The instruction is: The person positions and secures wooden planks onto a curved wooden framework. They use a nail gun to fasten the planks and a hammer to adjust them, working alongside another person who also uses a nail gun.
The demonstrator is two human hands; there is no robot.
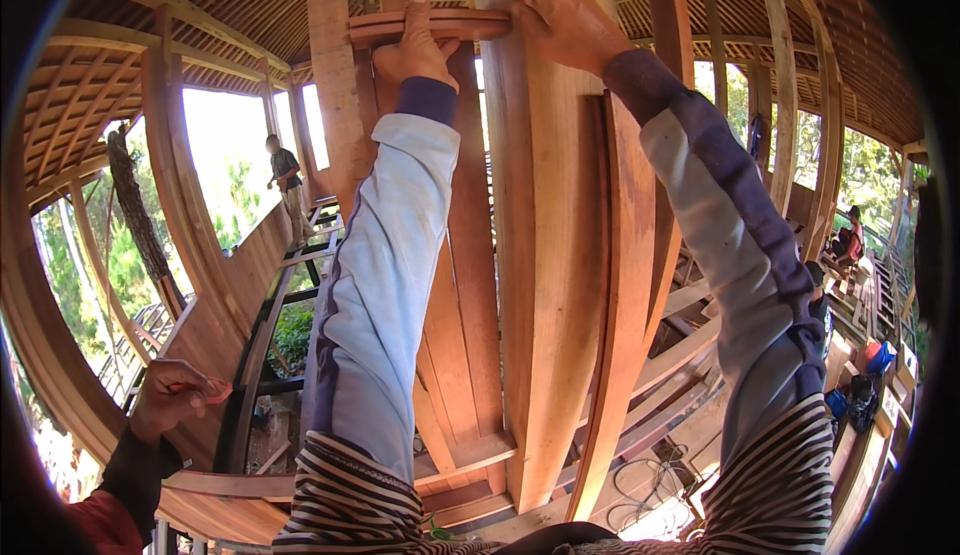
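"Up near the top middle of the view, what does the left hand (pixel 425 50) have?"

"A short, slim, reddish-brown wooden strip (pixel 475 25), held crosswise in front of tall upright reddish boards (pixel 470 285). The thumb points up across its near side and the palm sits below it, so that hand is gripping the wood; some of its fingers are hidden."

"And the right hand (pixel 565 20)?"

"Just beside the strip's right end, fingers bent and pointing left, in front of a thick, pale-brown, squared timber post (pixel 555 225). Whether it pinches the strip's tip or is only close to it, I cannot tell."

"What covers the arms?"

"Long pale blue-grey sleeves (pixel 390 225) with dark navy bands, reaching down to brown-and-white striped cloth (pixel 350 495)."

"Someone else's hand shows at the lower left, doesn't it?"

"Yes, a co-worker's hand (pixel 168 400) above a dark cuff, fingers closed on a small reddish piece (pixel 217 390). It is too small to tell what that is."

"Who is farther off?"

"A standing person in a dark shirt (pixel 285 170) at the left, near a low brown wooden wall (pixel 240 280), and a seated person in red (pixel 853 238) at the far right. Overhead slopes a slatted brown roof (pixel 230 5)."
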